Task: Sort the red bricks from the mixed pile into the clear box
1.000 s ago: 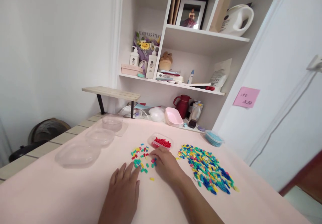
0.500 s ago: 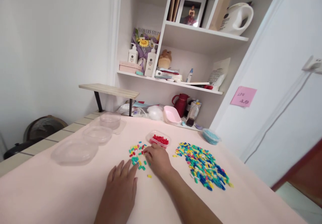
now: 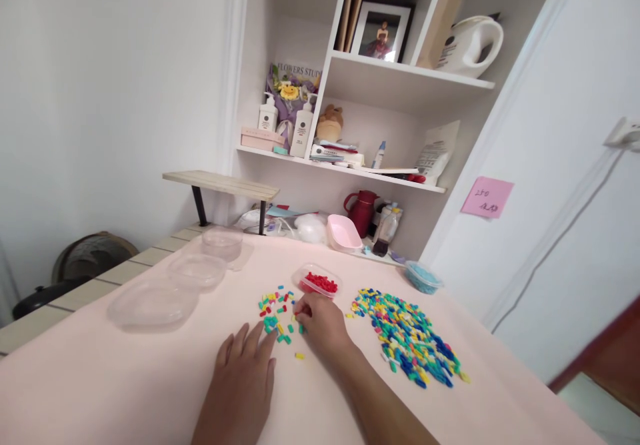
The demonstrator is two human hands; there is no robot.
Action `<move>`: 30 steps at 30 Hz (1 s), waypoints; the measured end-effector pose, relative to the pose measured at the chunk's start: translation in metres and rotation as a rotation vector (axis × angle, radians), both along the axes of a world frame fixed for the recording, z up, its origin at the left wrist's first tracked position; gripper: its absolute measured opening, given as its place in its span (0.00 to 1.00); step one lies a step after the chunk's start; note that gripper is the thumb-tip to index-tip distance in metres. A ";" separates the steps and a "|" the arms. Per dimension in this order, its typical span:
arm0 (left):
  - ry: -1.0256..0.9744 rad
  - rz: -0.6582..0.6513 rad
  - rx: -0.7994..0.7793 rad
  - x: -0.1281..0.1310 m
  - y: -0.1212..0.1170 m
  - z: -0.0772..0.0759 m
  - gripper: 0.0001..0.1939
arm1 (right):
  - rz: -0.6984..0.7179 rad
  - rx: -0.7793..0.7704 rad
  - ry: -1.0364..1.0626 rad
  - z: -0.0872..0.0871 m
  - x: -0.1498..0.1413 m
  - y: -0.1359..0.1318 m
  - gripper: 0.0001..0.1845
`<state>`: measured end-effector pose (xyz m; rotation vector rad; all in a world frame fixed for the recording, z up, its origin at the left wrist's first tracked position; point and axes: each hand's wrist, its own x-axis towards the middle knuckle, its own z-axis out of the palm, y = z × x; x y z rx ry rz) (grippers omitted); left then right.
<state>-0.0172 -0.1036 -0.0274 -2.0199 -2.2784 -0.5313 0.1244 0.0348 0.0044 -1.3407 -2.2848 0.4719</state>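
Note:
My left hand rests palm down on the pink tabletop, fingers spread, its fingertips just short of some green pieces. To its right, my right hand is pinched, with a bit of red, seemingly one small red piece, at its fingertips. Around the fingertips lies a small scatter of coloured pieces, red, green, yellow and blue. Right behind that hand stands a clear plastic container holding red pieces. A single yellow piece lies between my hands.
A large mixed pile of pieces spreads out on the right. Clear tubs stand in a row on the left. At the back right is a tub of light-blue pieces. A pink basin and red jug stand below the shelves.
My right hand has drawn slightly back and right from the scatter, fingers pinched with red at the tips. My left hand stays on the table. The view has shifted a little.

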 end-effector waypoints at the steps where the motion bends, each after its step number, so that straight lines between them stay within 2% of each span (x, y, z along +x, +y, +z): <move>1: -0.005 -0.001 -0.003 0.000 0.000 0.001 0.26 | 0.005 0.000 0.012 0.000 0.001 -0.001 0.07; 6: -0.031 0.006 -0.013 0.002 0.002 0.001 0.26 | 0.001 -0.013 0.088 0.003 0.006 0.001 0.07; 11: -0.060 0.003 -0.005 0.002 0.002 -0.002 0.26 | -0.078 0.127 0.170 0.026 0.020 0.017 0.09; 14: -0.068 0.004 -0.009 0.001 0.002 -0.002 0.26 | -0.174 0.204 0.076 0.044 0.024 0.031 0.12; 17: -0.064 0.003 0.005 0.000 0.002 -0.005 0.26 | -0.208 0.245 -0.059 0.053 0.019 0.038 0.16; 20: -0.054 -0.012 0.032 0.000 0.003 -0.008 0.25 | -0.139 0.252 -0.051 0.048 0.007 0.033 0.19; 24: -0.056 -0.014 0.044 0.000 0.003 -0.009 0.26 | 0.019 0.084 -0.036 0.027 -0.008 0.018 0.20; 26: -0.061 -0.012 0.039 0.001 0.003 -0.009 0.26 | 0.012 0.073 -0.102 0.016 -0.013 0.013 0.19; 30: -0.062 -0.018 0.035 0.001 0.002 -0.008 0.26 | -0.032 0.166 -0.226 0.001 -0.018 0.009 0.19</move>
